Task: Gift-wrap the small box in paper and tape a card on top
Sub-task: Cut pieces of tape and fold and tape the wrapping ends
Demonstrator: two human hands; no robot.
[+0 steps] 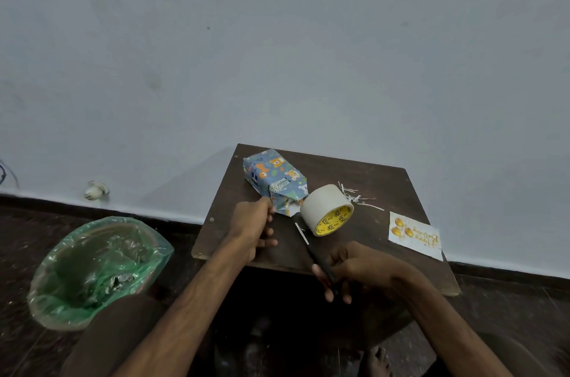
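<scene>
Grip nearest me: my right hand (345,272) curls round a slim black-handled cutter (311,250), blade aimed at the beige roll of tape (327,208), I judge to slice a strip. The white birthday card (415,236) waits apart at the right of the dark wooden desk (354,170). Farther off, my left hand (251,228) pinches the loose near flap of the small box wrapped in blue animal-print paper (273,178), apparently keeping it closed for taping.

Domestic room, work done at floor level. A plain painted wall (277,53) meets a dark skirting (92,207) and a dark floor (18,253). A low wooden board (385,185) sits against the wall, with a bag-lined waste bin (46,309) beside it and a bare foot (374,361) nearby.
</scene>
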